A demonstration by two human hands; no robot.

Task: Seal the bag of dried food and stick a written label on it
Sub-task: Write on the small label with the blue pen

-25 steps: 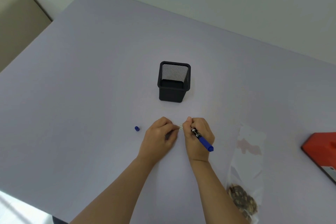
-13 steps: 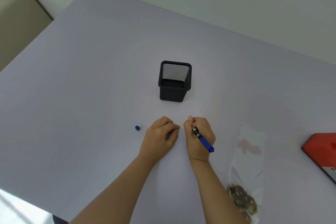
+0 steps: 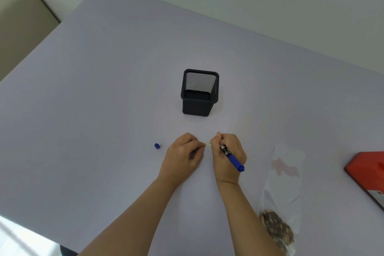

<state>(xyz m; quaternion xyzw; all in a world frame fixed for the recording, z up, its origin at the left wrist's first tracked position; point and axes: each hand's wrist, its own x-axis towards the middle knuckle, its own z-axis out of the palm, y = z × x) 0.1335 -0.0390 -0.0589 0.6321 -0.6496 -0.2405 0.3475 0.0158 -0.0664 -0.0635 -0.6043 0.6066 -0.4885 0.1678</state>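
On the table (image 3: 104, 89), both hands' fingertips pinch the label (image 3: 207, 144).

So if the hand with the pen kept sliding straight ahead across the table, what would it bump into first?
Probably the black mesh pen holder. The right hand points away from the person, and the holder stands just ahead, slightly to its left. Depth is hard to judge, so it might only graze it.

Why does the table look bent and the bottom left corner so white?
Head view: the wide-angle lens bows the table edges; bright light washes out the bottom left corner to white; lighting elsewhere is soft, with faint shadows under the left hand and pen holder; the label writing is too small to read.
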